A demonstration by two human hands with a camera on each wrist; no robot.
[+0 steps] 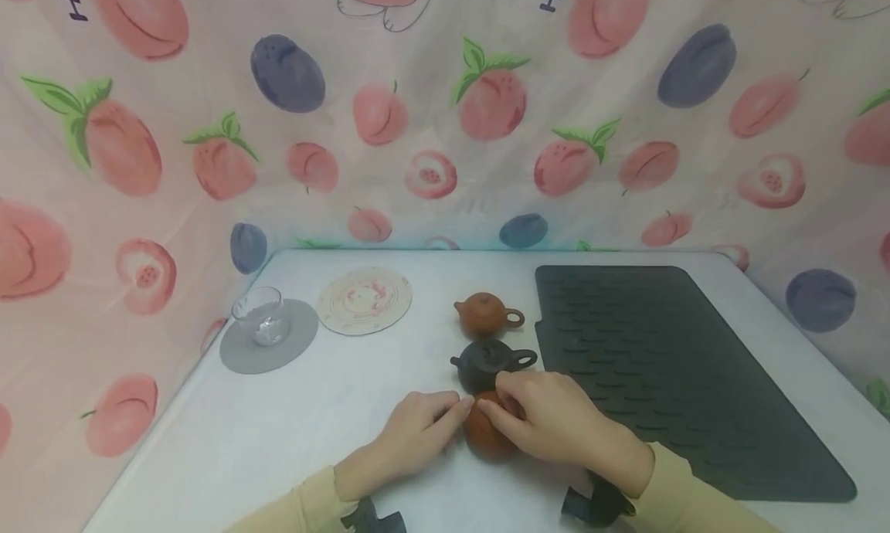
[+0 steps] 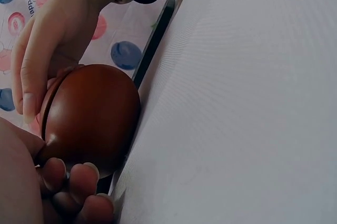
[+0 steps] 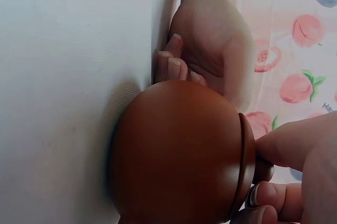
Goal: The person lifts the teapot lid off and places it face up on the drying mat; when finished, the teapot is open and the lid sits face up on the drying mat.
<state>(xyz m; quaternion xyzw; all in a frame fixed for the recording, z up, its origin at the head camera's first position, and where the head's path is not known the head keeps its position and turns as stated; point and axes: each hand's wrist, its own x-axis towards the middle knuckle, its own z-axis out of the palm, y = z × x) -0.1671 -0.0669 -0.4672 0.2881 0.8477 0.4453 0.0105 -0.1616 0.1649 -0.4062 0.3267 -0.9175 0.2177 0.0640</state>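
Observation:
A round reddish-brown teapot (image 1: pixel 490 438) stands on the white table at the near middle, between both hands. At its left side my left hand (image 1: pixel 417 432) pinches the spout with thumb and fingers; the spout is mostly hidden by them. My right hand (image 1: pixel 556 415) reaches over the top, its thumb and fingers around the knob (image 3: pixel 266 170) of the lid (image 3: pixel 246 166). The lid sits on the pot in the right wrist view. Just behind this pot is a black teapot (image 1: pixel 481 368), spout left and handle right.
Behind the black one stands a smaller orange-brown teapot (image 1: pixel 480 315). A large dark ridged mat (image 1: pixel 640 378) covers the right side of the table. At the far left a glass cup (image 1: pixel 263 317) rests on a grey round mat (image 1: pixel 304 334), beside a patterned cream disc (image 1: pixel 341 301).

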